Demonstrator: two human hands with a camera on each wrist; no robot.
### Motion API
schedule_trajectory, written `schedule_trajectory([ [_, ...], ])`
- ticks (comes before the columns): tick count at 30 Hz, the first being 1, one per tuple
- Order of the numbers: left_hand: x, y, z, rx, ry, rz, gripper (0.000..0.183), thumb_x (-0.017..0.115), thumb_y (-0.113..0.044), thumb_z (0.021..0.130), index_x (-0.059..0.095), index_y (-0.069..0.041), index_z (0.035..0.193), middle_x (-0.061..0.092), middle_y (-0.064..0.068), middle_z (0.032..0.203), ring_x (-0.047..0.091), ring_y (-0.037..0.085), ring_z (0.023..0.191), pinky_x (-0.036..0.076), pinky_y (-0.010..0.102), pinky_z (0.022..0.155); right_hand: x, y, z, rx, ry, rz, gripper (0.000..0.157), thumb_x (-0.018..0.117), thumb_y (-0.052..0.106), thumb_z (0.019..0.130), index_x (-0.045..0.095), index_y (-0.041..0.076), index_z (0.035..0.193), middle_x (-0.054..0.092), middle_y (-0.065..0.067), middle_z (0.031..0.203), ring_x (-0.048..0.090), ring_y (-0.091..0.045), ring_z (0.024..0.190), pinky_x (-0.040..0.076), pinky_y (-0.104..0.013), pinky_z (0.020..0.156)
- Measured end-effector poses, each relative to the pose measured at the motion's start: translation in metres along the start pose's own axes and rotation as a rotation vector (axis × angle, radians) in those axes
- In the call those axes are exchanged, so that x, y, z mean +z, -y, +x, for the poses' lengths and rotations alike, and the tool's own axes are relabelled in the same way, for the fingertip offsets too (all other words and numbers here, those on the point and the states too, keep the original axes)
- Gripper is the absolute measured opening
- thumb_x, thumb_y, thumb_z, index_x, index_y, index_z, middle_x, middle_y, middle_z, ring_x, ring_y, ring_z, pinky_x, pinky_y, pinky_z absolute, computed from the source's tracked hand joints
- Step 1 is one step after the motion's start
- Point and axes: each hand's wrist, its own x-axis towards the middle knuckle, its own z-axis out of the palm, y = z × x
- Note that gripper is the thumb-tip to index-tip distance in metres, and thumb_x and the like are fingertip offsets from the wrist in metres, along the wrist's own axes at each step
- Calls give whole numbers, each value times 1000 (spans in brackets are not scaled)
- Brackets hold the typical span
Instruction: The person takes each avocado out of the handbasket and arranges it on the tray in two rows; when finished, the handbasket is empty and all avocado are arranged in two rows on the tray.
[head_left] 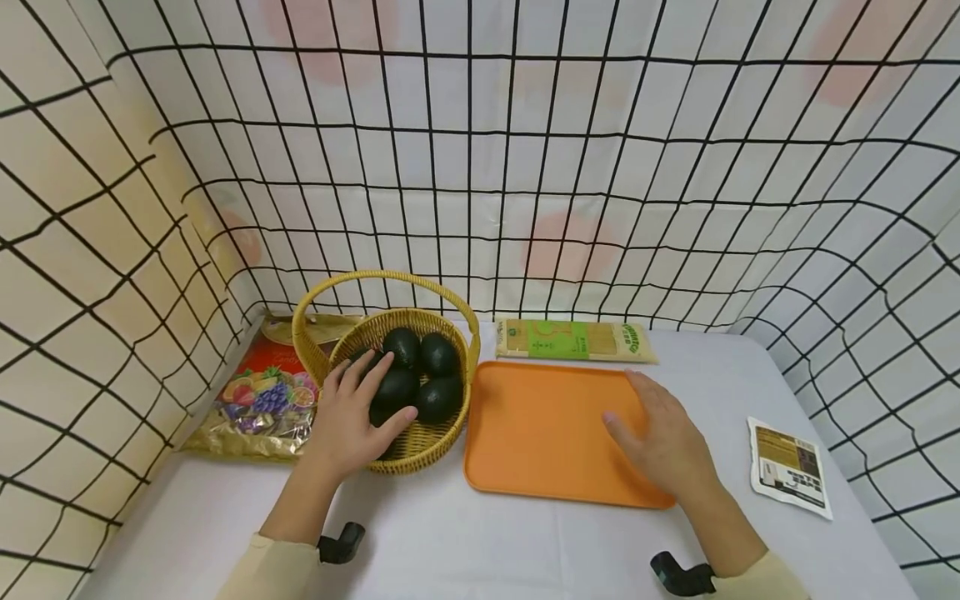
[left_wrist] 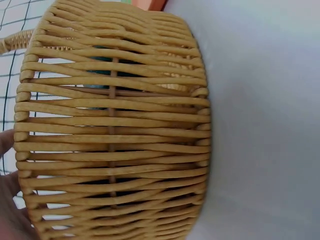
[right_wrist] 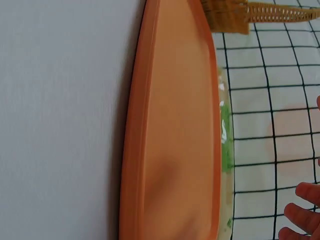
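Left hand: the left hand (head_left: 352, 417) is spread above the left part of the basket, thumb apart from the fingers; whether it touches the fruit I cannot tell.
Avocados: the dark avocados (head_left: 438, 400) lie in the basket (head_left: 420, 458), beneath the left hand's fingers and to their right, with one just right of the thumb tip.
Right hand: the right hand (head_left: 667, 442) is over the tray's right side, fingers and thumb apart, holding nothing.
Tray: the orange tray (head_left: 547, 433) lies just right of the basket.
Bag: a bag (head_left: 258, 408) lies left of the basket.
Pack: a pack (head_left: 600, 340) lies beyond the tray.
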Motion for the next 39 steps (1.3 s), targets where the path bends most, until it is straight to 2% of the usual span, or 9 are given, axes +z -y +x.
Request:
schedule_trajectory([
  [3,1,0,-6,-29,-74,-66,77,69,-54,90,42,-25,156,39,13,159,28,44,144,28,70,111,4,9,-3,-10,-9,57,74,59,52,99,35,15,159,43,-17,159,39,-45,144,35,-67,111],
  [9,10,4,-17,-87,-302,-250,58,75,-32,89,58,-16,142,47,17,145,29,42,134,28,67,104,12,30,-7,-23,-22,170,67,60,46,100,39,16,157,47,-16,156,44,-44,142,39,-68,108],
  [15,21,11,-22,-199,-462,-466,47,72,-13,91,59,-5,135,36,23,148,21,39,141,25,66,109,25,50,-6,-132,-86,326,59,69,29,97,49,11,149,58,-14,144,56,-36,130,49,-56,104],
  [17,24,14,-22,-252,-480,-542,47,71,-11,92,57,-4,136,29,22,154,16,36,148,23,67,115,28,57,-4,-169,-90,390,56,71,23,96,51,10,147,60,-14,140,59,-34,127,52,-53,102],
  [20,27,17,-22,-340,-484,-644,48,69,-11,94,53,-4,139,20,19,161,15,33,154,21,66,121,33,69,-2,-181,-59,481,56,72,19,95,52,12,147,61,-11,140,61,-32,127,52,-51,102],
  [26,30,18,-24,-462,-470,-747,48,62,-15,98,51,-7,145,23,13,168,17,36,157,18,63,124,44,96,3,-211,16,634,56,73,17,94,52,13,146,61,-7,142,61,-28,128,51,-47,104],
  [33,37,18,-22,-482,-513,-897,45,54,-7,101,49,-3,145,34,17,163,24,35,155,17,56,126,56,130,9,-260,87,734,55,73,16,94,53,10,145,61,-9,142,61,-27,129,52,-44,105],
  [39,39,17,-25,-498,-502,-946,45,52,-6,100,48,-1,145,37,16,161,25,32,154,17,53,127,69,158,15,-268,200,767,56,72,20,95,52,10,146,59,-13,144,59,-27,131,50,-44,107],
])
